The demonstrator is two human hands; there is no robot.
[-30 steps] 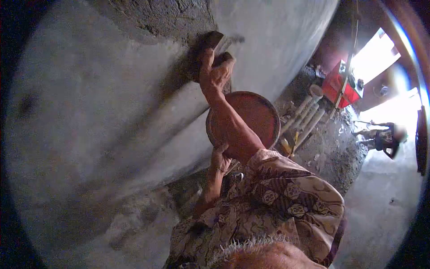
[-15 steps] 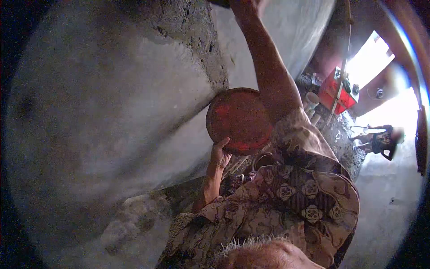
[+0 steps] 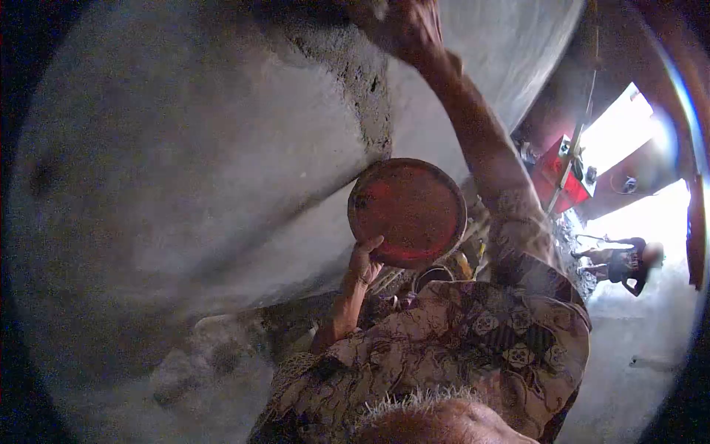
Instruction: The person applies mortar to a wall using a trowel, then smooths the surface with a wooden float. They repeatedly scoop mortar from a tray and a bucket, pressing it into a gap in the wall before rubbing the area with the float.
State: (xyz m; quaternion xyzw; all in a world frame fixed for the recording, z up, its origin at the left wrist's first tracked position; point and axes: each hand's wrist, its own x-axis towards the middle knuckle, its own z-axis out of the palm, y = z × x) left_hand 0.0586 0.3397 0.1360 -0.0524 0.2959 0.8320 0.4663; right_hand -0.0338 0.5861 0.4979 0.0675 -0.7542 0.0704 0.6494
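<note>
My left hand (image 3: 364, 260) grips the near rim of a shallow round red dish (image 3: 407, 211), its thumb lying over the edge. The dish is tilted with its reddish face showing; a few dark smudges mark it. My right hand (image 3: 410, 29) is raised at the top of the view against the wall, its fingers curled. Something dark lies by those fingers, too shadowed to make out. Just below that hand, a rough grey strip of plaster (image 3: 362, 92) runs down the wall corner, beside smoother grey wall (image 3: 222, 170).
Behind my right arm stand a red box-like thing (image 3: 560, 174) and a long pole (image 3: 573, 148). Another person (image 3: 625, 263) stands at the far right near a bright opening (image 3: 651, 207). A dark round container rim (image 3: 433, 275) shows below the dish.
My right hand has come further into view, and its arm is bent differently. The dish appears slightly lower and to the right, still in my left hand. The view has shifted a little.
</note>
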